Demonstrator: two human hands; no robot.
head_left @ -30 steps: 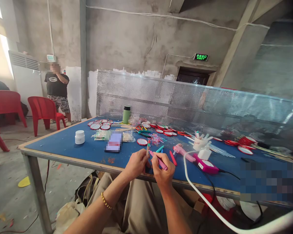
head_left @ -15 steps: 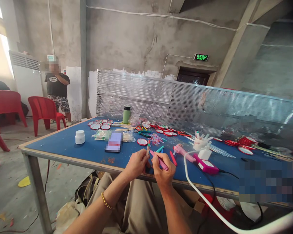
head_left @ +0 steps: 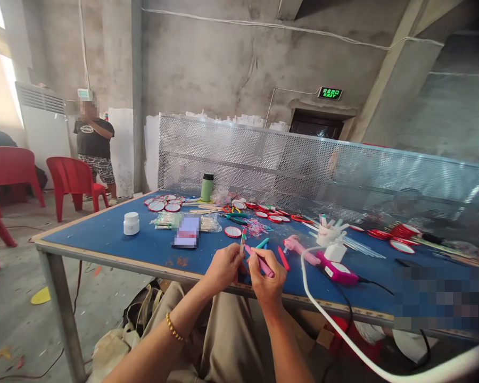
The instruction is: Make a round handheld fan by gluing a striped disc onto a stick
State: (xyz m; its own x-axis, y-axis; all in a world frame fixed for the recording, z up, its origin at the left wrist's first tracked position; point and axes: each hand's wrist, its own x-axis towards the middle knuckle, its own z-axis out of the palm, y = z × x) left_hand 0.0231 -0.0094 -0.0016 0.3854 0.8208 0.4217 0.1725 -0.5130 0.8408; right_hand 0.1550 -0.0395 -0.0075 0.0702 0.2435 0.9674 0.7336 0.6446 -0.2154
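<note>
Near the table's front edge, my left hand (head_left: 225, 265) pinches a small flat stick (head_left: 243, 239) upright, its upper end coloured red and green. My right hand (head_left: 268, 276) is closed around a pink marker pen (head_left: 265, 265), pointing up and left with its tip close to the stick; whether they touch I cannot tell. Just beyond my hands lie a teal marker (head_left: 260, 243) and a red marker (head_left: 283, 258). A round red-rimmed disc (head_left: 233, 232) rests behind the stick, beside a heap of small pink and blue pieces (head_left: 257, 227).
A pink glue gun (head_left: 301, 250), magenta box (head_left: 336, 270) and white cable (head_left: 309, 290) lie to the right. A phone (head_left: 186, 233) and white jar (head_left: 131, 224) stand left. Further back are a green bottle (head_left: 207, 188) and perforated metal screen (head_left: 239, 154). A person (head_left: 93, 141) stands far left.
</note>
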